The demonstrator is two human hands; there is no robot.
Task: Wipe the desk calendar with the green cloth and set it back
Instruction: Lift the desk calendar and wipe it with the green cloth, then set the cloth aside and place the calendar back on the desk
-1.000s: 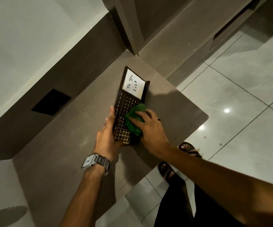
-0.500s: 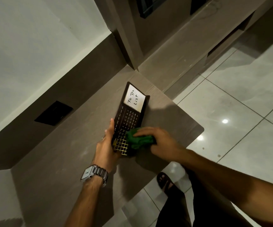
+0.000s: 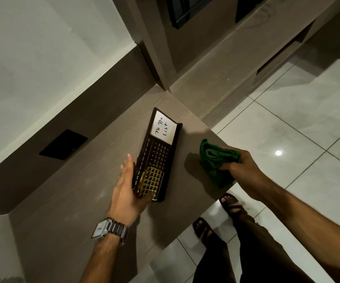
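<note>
A long black desk calendar (image 3: 158, 154) stands tilted on the brown desk top (image 3: 83, 190), with a white "To Do List" card at its far end and a gold date grid at its near end. My left hand (image 3: 127, 190) grips the calendar's near left edge, thumb on the gold grid. My right hand (image 3: 239, 166) holds the crumpled green cloth (image 3: 214, 160) off to the right of the calendar, near the desk's front edge, apart from the calendar.
A black socket plate (image 3: 63, 144) sits in the dark back panel at the left. A tall cabinet post (image 3: 156, 58) rises behind the desk's far corner. Glossy floor tiles (image 3: 297, 129) lie to the right; my sandalled feet (image 3: 229, 203) stand below the desk edge.
My right hand has pulled the green cloth off the calendar's face and moved it right, toward the desk edge. My left hand still holds the calendar in place.
</note>
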